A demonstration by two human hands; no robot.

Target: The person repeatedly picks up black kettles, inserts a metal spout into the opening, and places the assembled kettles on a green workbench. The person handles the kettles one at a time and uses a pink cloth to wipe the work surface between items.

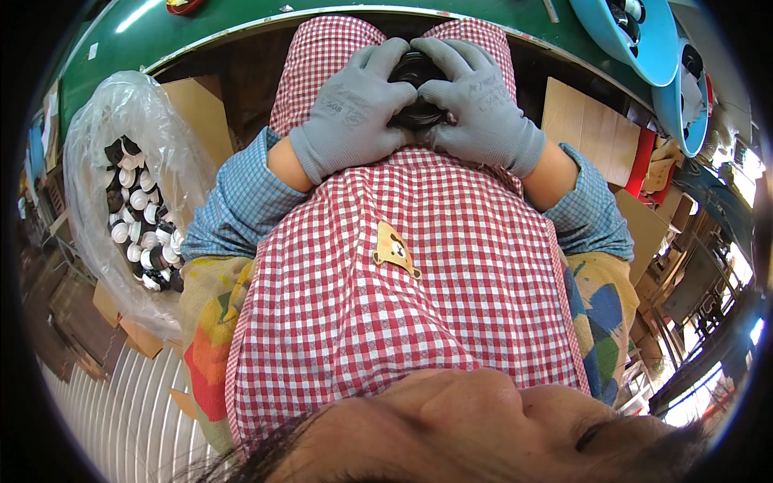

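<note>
The left hand (353, 109) and right hand (483, 105) curl inward, fingers bent, gripping a shiny black round piece (416, 72) between them at the lap (318, 60). If either gloved grip loosens, its slick surface could slip downward. The counter (241, 22) edge limits forward room; leftward, a plastic bag (90, 153) crowds the sleeve (241, 201).

Curled hands (352, 109) (483, 113) side by side
</note>
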